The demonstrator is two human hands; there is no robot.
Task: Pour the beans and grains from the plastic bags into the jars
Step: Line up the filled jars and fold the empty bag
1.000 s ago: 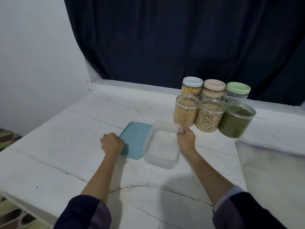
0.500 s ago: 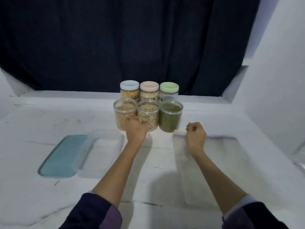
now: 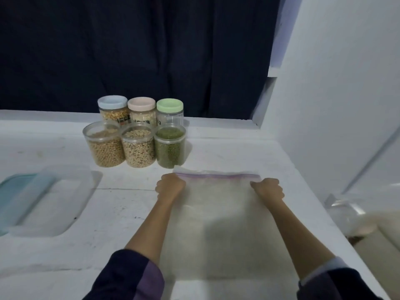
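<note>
A clear zip bag (image 3: 218, 215) with a purple seal strip lies flat on the white table (image 3: 129, 202). My left hand (image 3: 170, 187) grips its top left corner and my right hand (image 3: 268, 189) grips its top right corner. Just beyond the bag stand three open jars: tan beans (image 3: 106, 148), pale grains (image 3: 138, 148) and green beans (image 3: 170, 148). Behind them are three lidded jars with a blue lid (image 3: 112, 109), a pink lid (image 3: 141, 110) and a green lid (image 3: 170, 111); the green-lidded one looks empty.
An empty clear plastic box (image 3: 54, 200) sits at the left beside its teal lid (image 3: 13, 195). A dark curtain (image 3: 140, 50) hangs behind the table. A white wall (image 3: 335, 94) closes the right side, with crumpled clear plastic (image 3: 350, 215) past the table's right edge.
Both hands left the clear box and lid, moved right across the table, and now grip the top corners of the zip bag. The view has swung right.
</note>
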